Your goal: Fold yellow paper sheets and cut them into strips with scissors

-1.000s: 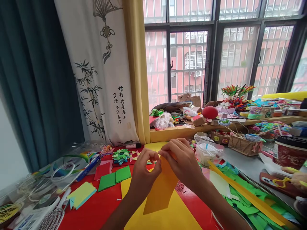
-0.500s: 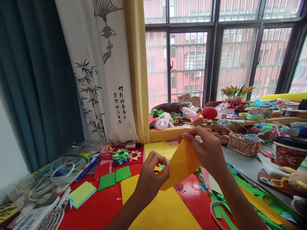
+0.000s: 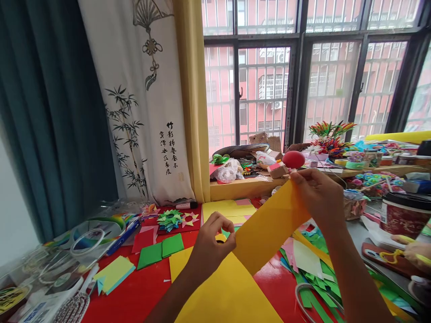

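Note:
A strip of orange-yellow paper (image 3: 272,226) stretches on a slant between my two hands, above the table. My left hand (image 3: 213,244) is closed in a pinch at the paper's lower left end. Higher up on the right, the thumb and fingers of my right hand (image 3: 321,195) grip the other end. Below them lies a large yellow sheet (image 3: 225,291), flat on the red tabletop (image 3: 124,296). A small dark curved thing shows by my left fingers, mostly hidden.
To the left lie green paper squares (image 3: 150,255), a pale yellow paper stack (image 3: 116,273) and a folded green paper ring (image 3: 170,220). Green paper strips (image 3: 319,287) are heaped on the right, near a lidded cup (image 3: 402,215) and a phone (image 3: 380,258). Another person's hand (image 3: 417,251) is at the right edge.
My right hand has moved to the right with its end of the paper, so a longer stretch of the strip shows. My left hand has stayed nearly in place.

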A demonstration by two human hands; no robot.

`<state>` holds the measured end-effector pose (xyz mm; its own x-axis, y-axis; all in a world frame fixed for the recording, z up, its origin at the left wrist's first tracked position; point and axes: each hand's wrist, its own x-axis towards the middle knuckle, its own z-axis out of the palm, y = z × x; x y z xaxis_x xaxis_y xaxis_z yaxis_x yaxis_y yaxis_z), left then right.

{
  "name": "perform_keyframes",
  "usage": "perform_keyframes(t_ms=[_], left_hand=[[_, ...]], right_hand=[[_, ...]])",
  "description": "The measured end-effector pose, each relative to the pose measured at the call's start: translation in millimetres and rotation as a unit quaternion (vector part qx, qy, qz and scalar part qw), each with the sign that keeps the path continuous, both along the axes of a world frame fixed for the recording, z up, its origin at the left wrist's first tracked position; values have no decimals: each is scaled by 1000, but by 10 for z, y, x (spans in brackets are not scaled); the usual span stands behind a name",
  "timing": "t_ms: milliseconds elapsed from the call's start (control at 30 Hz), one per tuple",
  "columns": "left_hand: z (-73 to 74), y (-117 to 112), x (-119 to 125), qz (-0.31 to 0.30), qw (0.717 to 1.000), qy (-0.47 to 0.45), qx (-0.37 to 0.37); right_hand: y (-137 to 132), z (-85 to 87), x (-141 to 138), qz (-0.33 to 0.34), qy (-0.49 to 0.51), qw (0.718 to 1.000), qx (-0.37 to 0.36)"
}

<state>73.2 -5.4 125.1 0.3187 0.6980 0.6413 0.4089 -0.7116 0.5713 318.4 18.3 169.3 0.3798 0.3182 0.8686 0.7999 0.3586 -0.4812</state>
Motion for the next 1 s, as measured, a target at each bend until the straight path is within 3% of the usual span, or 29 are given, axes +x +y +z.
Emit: perform_keyframes(t_ms=[200,300,400,467,633,800,1000], left_hand=[[56,195,-253,44,999,-2,-13],[88,282,-345,74,997,-3,-27],[113,265,-352,90,996,15,-14],[126,202,-325,97,995,22,1],[144,29,-267,75,995,28,54],[149,-29,-252,59,996,7,70],[122,-18,-213,55,997,-52,25]], right_hand=[[-15,-90,512,-75,95,992,24],[-30,-66,522,-26,99,995,-3],[-48,0,161,86,59,994,-38],[-72,14,-221,162,-37,985,-56],[-189,-113,-1073,331,-149,927,-90],[-285,-199,-1264,373,-135,913,-90],[-288,-204,-1218,331,-159,929,-51]])
